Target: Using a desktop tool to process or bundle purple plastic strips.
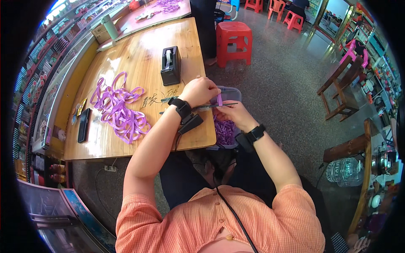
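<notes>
At the table's right edge my left hand is closed, pinching a short length of purple ribbon. The ribbon runs down to a thin dark flat stick that juts past the edge. Just under the stick my right hand is closed with its fingertips together; what they pinch is hidden. Below both hands a clear plastic tub holds many small purple ribbon pieces. To the left, a loose tangled heap of purple ribbon lies on the wooden table.
A black tape dispenser stands beyond my left hand. A dark phone rests near the left edge. Behind are a green bottle and a pink table. A red stool and wooden chair stand on the floor.
</notes>
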`<state>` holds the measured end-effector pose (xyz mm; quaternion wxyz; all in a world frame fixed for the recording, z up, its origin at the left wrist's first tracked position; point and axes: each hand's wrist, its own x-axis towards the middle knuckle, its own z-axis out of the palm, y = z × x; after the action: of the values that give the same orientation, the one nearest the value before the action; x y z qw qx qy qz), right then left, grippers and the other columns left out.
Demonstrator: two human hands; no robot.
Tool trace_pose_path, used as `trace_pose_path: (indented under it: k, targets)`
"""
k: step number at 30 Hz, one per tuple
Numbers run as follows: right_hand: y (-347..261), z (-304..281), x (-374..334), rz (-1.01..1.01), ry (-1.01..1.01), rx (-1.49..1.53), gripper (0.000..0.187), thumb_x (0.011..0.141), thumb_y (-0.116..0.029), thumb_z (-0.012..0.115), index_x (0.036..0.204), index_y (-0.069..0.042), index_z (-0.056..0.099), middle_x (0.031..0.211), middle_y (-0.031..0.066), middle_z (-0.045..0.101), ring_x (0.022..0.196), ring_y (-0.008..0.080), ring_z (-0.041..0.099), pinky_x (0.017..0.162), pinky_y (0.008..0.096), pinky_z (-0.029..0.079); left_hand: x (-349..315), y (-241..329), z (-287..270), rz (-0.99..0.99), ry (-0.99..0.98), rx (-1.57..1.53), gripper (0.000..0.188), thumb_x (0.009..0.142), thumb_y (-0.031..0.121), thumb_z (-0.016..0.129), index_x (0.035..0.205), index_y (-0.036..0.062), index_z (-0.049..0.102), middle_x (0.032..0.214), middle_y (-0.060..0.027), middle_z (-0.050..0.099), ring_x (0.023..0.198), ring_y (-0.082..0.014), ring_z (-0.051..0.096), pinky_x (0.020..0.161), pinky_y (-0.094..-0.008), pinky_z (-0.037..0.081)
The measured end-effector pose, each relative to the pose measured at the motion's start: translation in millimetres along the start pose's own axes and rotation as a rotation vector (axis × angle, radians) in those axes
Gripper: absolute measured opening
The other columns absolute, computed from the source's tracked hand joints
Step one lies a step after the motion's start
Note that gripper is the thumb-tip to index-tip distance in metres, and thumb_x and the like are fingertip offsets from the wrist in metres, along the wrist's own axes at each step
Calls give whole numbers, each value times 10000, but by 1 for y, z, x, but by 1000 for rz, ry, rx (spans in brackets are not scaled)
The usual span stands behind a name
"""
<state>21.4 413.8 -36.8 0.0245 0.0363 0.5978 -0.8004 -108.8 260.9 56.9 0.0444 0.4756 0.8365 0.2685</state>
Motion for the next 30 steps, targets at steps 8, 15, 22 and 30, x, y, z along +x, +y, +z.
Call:
trace_pose_path:
  k: [8, 15, 22, 30]
  targets:
    - [-18, 20, -26, 37, 88, -5, 209, 984, -204, 644, 1023, -13, 719, 897, 75, 724, 703, 106, 650, 665, 240, 532, -16, 11, -4, 74, 185, -54, 268, 891, 273, 689, 948, 22, 762, 848, -174, 720, 777, -316, 698, 751, -393, 553]
    - [-29, 25, -36, 84, 90, 120, 205, 979, -184, 638, 1028, 1, 711, 876, 74, 718, 693, 112, 651, 657, 242, 536, -34, 40, -28, -455, -300, -462, 319, 979, 292, 601, 903, 0, 707, 597, -15, 539, 460, -121, 490, 411, -285, 380]
    - [-44, 31, -38, 111, 61, 23, 227, 960, -211, 651, 1014, 1, 713, 867, 76, 715, 679, 107, 642, 631, 230, 528, -40, 35, -16, -574, -422, -827, 310, 1022, 286, 539, 820, 53, 570, 604, 17, 494, 413, -73, 397, 341, -247, 281]
    - [-131, 62, 38, -76, -61, -358, 229, 941, -232, 688, 980, -8, 712, 828, 42, 704, 560, 49, 536, 472, 202, 405, -46, 22, -6, -493, -368, -861, 245, 985, 237, 558, 884, 22, 619, 621, -26, 560, 409, -125, 489, 343, -288, 384]
